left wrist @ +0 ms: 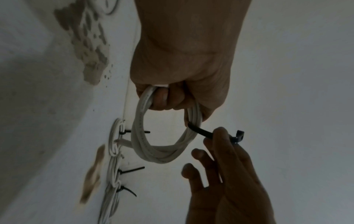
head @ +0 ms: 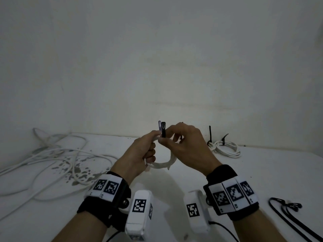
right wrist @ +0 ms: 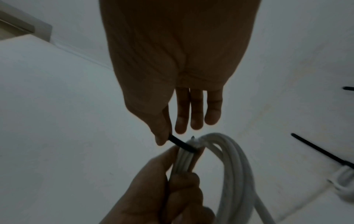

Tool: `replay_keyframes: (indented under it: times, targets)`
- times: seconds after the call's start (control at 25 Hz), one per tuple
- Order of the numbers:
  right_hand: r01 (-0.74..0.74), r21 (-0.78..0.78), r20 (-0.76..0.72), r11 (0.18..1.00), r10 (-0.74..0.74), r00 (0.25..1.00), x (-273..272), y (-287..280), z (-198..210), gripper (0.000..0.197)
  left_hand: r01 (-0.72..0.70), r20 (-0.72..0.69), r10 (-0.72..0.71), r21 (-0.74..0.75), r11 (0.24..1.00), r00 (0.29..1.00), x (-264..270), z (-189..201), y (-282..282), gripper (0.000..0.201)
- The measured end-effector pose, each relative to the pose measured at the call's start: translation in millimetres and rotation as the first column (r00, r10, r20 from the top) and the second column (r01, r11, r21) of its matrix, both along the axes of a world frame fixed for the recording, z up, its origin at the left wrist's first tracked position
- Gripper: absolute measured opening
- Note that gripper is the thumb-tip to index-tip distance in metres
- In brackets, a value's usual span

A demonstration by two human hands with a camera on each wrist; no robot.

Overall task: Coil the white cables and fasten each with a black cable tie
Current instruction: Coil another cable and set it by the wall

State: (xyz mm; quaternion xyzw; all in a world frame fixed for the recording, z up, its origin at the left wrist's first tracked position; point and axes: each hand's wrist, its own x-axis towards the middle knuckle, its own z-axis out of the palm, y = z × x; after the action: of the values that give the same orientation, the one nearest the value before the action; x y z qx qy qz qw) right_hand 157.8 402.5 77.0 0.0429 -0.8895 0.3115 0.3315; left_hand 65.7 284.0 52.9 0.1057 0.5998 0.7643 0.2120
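Observation:
My left hand (head: 145, 151) grips a coiled white cable (head: 163, 164) above the table, fingers curled round its strands (left wrist: 164, 145). A black cable tie (head: 163, 131) stands up at the top of the coil, its head uppermost. My right hand (head: 181, 142) pinches the tie between thumb and forefinger beside the coil (right wrist: 184, 144); its other fingers (right wrist: 197, 115) stay straight. In the left wrist view the tie (left wrist: 203, 133) runs from the coil to the right hand (left wrist: 226, 163), with its head (left wrist: 238, 137) sticking out past the fingers.
Loose white cables (head: 57, 159) sprawl over the stained left part of the white table (head: 262, 172). Coiled white cables with black ties (head: 225, 148) lie at the back right. Spare black ties (head: 286, 210) lie at the front right. A pale wall stands close behind.

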Motion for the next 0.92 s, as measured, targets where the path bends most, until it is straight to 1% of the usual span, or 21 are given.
replay_keyframes:
  times: [0.08, 0.12, 0.16, 0.2, 0.24, 0.28, 0.36, 0.44, 0.48, 0.56, 0.6, 0.72, 0.92]
  targets:
    - [0.026, -0.024, 0.015, 0.999, -0.025, 1.000, -5.7, 3.7, 8.7, 0.013, -0.019, -0.095, 0.016, -0.035, 0.999, 0.995, -4.7, 1.8, 0.6, 0.023]
    - [0.053, -0.071, 0.006, 0.996, -0.052, 0.999, -9.9, 6.2, 10.6, 0.015, -0.029, -0.145, 0.021, -0.055, 0.998, 0.989, -6.8, 3.0, 1.5, 0.022]
    - [0.086, -0.131, -0.004, 0.988, -0.087, 0.996, -13.5, 8.1, 11.0, 0.016, -0.044, -0.198, 0.027, -0.086, 0.995, 0.980, -8.4, 3.0, 2.5, 0.026]
    - [0.127, -0.174, 0.001, 0.977, -0.129, 0.992, -17.4, 9.9, 9.8, 0.016, -0.063, -0.249, 0.030, -0.128, 0.990, 0.968, -9.4, 1.8, 3.8, 0.034]
    - [0.165, -0.189, 0.022, 0.968, -0.163, 0.986, -18.9, 10.0, 8.3, 0.014, -0.079, -0.286, 0.029, -0.166, 0.983, 0.958, -8.9, -0.4, 5.1, 0.040]
    - [0.191, -0.180, 0.046, 0.965, -0.186, 0.981, -19.9, 10.0, 6.5, 0.010, -0.084, -0.314, 0.021, -0.190, 0.978, 0.949, -7.0, -2.1, 6.0, 0.040]
    - [0.219, -0.133, 0.054, 0.967, -0.214, 0.975, -19.3, 9.6, 5.3, 0.006, -0.078, -0.348, 0.005, -0.198, 0.977, 0.938, -2.6, -3.0, 7.2, 0.033]
    - [0.251, -0.100, 0.015, 0.963, -0.251, 0.968, -18.0, 10.5, 6.2, 0.013, -0.092, -0.367, 0.013, -0.200, 0.975, 0.930, 0.2, -0.6, 7.7, 0.033]
    - [0.263, -0.094, -0.007, 0.960, -0.265, 0.964, -17.6, 10.6, 6.9, 0.015, -0.098, -0.373, 0.017, -0.198, 0.975, 0.928, 1.5, 1.3, 7.8, 0.030]
    - [0.268, -0.077, -0.039, 0.960, -0.272, 0.962, -17.3, 8.7, 7.2, 0.018, -0.098, -0.382, 0.019, -0.189, 0.977, 0.924, 4.4, 4.6, 7.3, 0.017]
    - [0.262, -0.062, -0.046, 0.963, -0.265, 0.963, -17.9, 7.6, 6.2, 0.019, -0.111, -0.394, 0.027, -0.191, 0.975, 0.919, 5.0, 5.0, 6.7, 0.015]
    - [0.245, -0.033, -0.069, 0.969, -0.247, 0.967, -19.7, 5.1, 1.4, 0.019, -0.165, -0.439, 0.059, -0.208, 0.964, 0.896, 4.1, 5.5, 3.5, 0.016]
    - [0.236, -0.029, -0.098, 0.971, -0.238, 0.966, -20.4, 3.9, -0.2, 0.023, -0.178, -0.478, 0.048, -0.232, 0.956, 0.877, 6.5, 10.0, 1.9, 0.015]
